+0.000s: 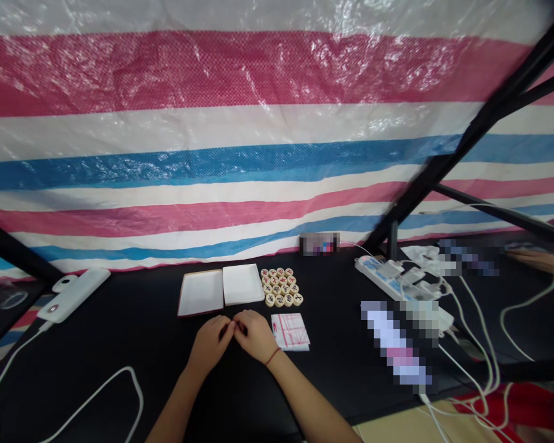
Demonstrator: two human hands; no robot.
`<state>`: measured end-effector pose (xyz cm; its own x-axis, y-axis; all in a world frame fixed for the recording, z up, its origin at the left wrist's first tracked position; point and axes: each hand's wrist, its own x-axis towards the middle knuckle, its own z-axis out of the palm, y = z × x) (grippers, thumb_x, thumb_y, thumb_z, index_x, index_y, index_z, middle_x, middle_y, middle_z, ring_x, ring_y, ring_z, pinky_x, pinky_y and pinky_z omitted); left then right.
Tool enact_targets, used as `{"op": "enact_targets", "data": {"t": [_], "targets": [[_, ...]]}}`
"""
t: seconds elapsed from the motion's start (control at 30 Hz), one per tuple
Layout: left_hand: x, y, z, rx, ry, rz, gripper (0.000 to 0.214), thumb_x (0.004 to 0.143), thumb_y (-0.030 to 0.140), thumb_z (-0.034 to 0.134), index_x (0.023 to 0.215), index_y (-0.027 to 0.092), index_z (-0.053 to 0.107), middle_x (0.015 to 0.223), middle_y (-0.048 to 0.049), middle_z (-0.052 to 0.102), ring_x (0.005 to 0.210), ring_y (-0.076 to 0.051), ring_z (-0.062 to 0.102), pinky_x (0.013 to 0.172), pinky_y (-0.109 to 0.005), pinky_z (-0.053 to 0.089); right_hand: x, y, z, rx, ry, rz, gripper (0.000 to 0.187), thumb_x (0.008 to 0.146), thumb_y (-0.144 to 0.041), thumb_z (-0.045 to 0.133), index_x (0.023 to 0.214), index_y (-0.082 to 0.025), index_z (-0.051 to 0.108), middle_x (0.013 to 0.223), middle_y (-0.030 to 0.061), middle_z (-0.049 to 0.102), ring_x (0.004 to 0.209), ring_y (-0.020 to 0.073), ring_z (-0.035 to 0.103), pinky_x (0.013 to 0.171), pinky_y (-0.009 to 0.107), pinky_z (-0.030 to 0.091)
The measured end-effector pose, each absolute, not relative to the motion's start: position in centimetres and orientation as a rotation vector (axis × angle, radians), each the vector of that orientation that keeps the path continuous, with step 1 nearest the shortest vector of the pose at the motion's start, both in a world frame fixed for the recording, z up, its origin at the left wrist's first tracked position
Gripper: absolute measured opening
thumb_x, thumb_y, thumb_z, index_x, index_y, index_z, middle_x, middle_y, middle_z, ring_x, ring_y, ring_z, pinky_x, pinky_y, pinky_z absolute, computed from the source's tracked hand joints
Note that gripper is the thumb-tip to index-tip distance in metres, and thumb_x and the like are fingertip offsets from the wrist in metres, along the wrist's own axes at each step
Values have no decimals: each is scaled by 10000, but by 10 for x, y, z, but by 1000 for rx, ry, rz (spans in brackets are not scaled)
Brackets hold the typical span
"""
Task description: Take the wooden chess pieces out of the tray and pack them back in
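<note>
Both my hands rest on the black table in front of the white boxes, fingertips meeting. My left hand [210, 343] is closed, its fingers curled in, and no object shows in it. Beside it my right hand [257, 337], with a thin band on the wrist, is curled the same way and also shows nothing held. Just beyond them lie two shallow white box halves, a left one [202, 291] with a dark edge and a right one [243, 285]. Round Chinese chess pieces [279, 300], red-marked behind and black-marked in front, stand in rows. A folded sheet with red lines [293, 331] lies by my right hand.
On the left is a white device [76, 295] with a cable. To the right are a power strip [381, 280] with plugs, tangled white cables and a blurred phone-like object [394, 344]. Black frame bars and a striped plastic sheet [189, 221] bound the back.
</note>
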<state>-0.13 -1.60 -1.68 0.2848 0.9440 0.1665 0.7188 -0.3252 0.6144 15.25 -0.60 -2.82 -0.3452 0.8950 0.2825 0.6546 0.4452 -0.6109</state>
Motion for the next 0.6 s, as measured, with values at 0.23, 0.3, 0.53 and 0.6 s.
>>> {"op": "enact_targets", "data": {"t": [0.23, 0.3, 0.53, 0.6], "targets": [[0, -16, -14, 2152, 1491, 723, 323, 923, 344, 365, 684, 214, 537, 696, -18, 607, 678, -158, 590, 639, -264, 437, 153, -5, -30, -1280, -2103, 542, 111, 775, -82, 550, 743, -185, 577, 637, -30, 497, 631, 125, 447, 611, 236, 315], [-1, -16, -15, 2152, 1491, 725, 318, 923, 339, 372, 683, 213, 537, 699, -16, 607, 679, -157, 589, 642, -264, 437, 153, -5, -31, -1277, -2099, 540, 115, 772, -79, 549, 736, -185, 573, 640, -32, 493, 632, 124, 446, 611, 237, 314], [-2, -16, -18, 2153, 1497, 712, 313, 927, 335, 369, 700, 213, 547, 702, -15, 605, 684, -159, 584, 657, -273, 436, 153, -6, -29, -1276, -2091, 552, 111, 767, -79, 557, 733, -184, 572, 637, -34, 487, 630, 123, 442, 612, 237, 317], [-2, -16, -18, 2144, 1495, 707, 308, 925, 334, 372, 709, 210, 554, 709, -18, 608, 694, -162, 584, 664, -277, 440, 153, -6, -29, -1277, -2095, 553, 110, 767, -79, 554, 734, -182, 573, 637, -33, 487, 630, 122, 441, 611, 236, 315]]}}
